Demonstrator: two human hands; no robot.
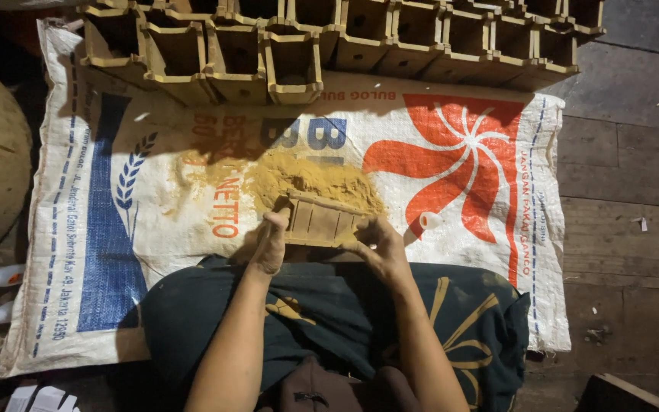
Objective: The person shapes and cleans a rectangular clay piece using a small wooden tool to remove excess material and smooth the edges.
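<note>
From my view looking down, both hands hold a small wooden box point(323, 221) lying on its side at the near edge of a heap of yellow-brown sawdust point(310, 181), which sits on a printed woven sack point(154, 229) spread over the plank floor point(627, 168). My left hand point(271, 243) presses against the box's left end, fingers curled together around its corner; my right hand point(375, 243) grips the right end, fingers closed over the edge, though the fingertips themselves are hidden behind the wood. The box rests just above my lap, which is covered by a dark cloth with a gold pattern point(451, 320). Rows of similar open wooden boxes point(291, 69) stand at the far edge of the sack, well apart from the hands. A small white cylinder point(430, 221) lies just beside the right hand. As I judge it, the risks are that the thin glued walls could split if I squeeze the ends too hard, that dust could scatter off the sack onto the floor, and that a sweep of the right wrist could knock the white cylinder rolling. The light is dim, so fine cracks would be hard to catch.
</note>
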